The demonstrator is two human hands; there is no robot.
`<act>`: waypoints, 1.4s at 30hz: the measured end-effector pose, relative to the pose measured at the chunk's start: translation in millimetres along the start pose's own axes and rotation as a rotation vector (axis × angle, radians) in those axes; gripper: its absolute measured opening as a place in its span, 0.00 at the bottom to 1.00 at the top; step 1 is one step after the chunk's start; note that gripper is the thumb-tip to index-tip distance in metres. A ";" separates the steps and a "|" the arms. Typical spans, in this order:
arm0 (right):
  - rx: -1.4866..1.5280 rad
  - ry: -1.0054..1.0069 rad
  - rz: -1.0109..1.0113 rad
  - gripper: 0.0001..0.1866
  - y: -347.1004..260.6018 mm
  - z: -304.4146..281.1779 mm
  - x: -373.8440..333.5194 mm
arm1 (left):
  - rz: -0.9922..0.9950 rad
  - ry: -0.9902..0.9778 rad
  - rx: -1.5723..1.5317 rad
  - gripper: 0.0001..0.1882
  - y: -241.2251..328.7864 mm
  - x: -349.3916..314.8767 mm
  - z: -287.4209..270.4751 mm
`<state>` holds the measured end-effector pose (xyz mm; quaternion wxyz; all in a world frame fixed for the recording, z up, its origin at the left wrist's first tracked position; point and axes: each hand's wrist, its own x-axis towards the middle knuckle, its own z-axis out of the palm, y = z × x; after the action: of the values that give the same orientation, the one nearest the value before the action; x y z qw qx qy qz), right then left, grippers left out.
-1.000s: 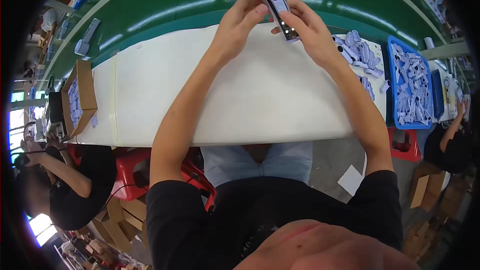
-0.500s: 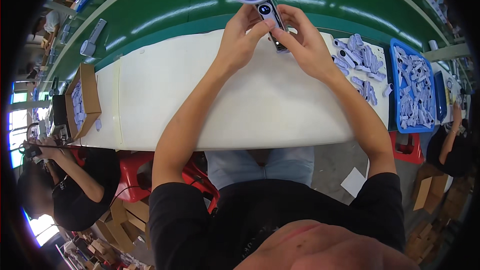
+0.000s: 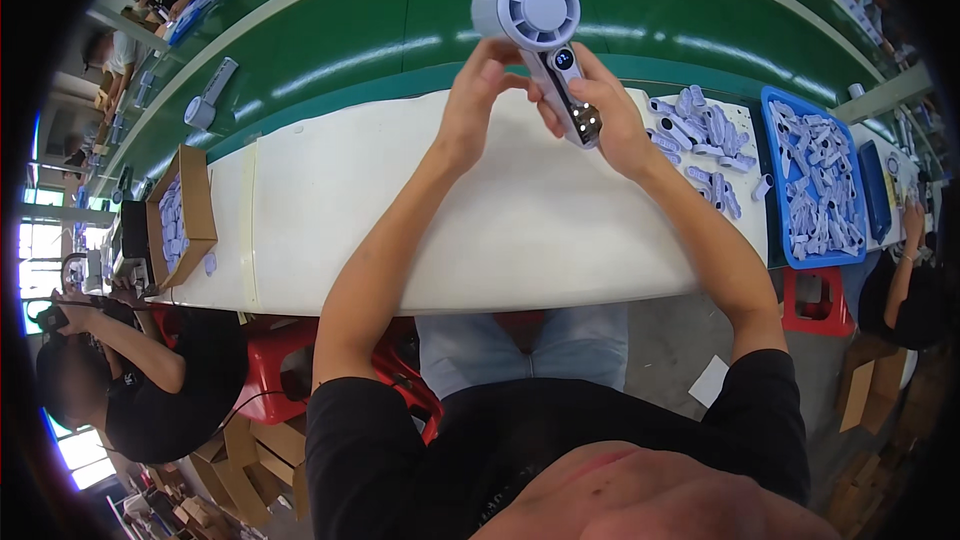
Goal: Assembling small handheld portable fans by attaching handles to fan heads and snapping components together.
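A pale lilac handheld fan (image 3: pixel 545 8) is tilted over the far edge of the white worktable, its round grille facing me. My right hand (image 3: pixel 612 118) is closed around the handle, thumb on the front beside a small lit round display (image 3: pixel 564 59). Below the display, part of the handle shows a dark, shiny section with small bright spots. My left hand (image 3: pixel 473 100) is just left of the handle, under the fan head, fingers apart and bent. Some of its fingertips pass behind the fan, so contact there is unclear.
Lilac handle parts (image 3: pixel 705 130) lie in a pile on the table's right, beside a blue crate (image 3: pixel 768 155) of similar parts. At left stands a cardboard box (image 3: pixel 200 225) of lilac pieces. Another fan (image 3: pixel 205 100) rests on the green surface (image 3: pixel 350 30). Co-workers sit on both sides.
The fan has come nearer and to the right, its head turned so the barrel's side shows. My left thumb has left the handle; my right hand keeps hold.
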<state>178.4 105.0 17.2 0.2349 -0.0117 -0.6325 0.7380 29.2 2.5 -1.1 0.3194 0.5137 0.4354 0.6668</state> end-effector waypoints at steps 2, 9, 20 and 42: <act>0.264 -0.176 0.118 0.18 -2.8 0.7 -2.6 | -0.037 0.195 -0.322 0.34 4.7 3.7 -3.4; 0.077 -0.288 0.167 0.22 -1.7 17.6 -8.0 | -0.082 0.394 -0.544 0.42 29.0 11.7 -28.7; 0.688 -0.682 0.359 0.27 3.9 -6.6 -10.7 | -0.033 0.143 -0.875 0.36 22.1 7.9 -50.3; -0.040 -0.211 0.163 0.28 -15.2 18.0 -7.5 | -0.072 0.165 -0.458 0.31 21.8 6.0 -26.3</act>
<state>184.5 86.9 32.9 0.1062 0.0098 -0.6651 0.7391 2.7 -8.0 18.7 0.4147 0.3558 0.3153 0.7759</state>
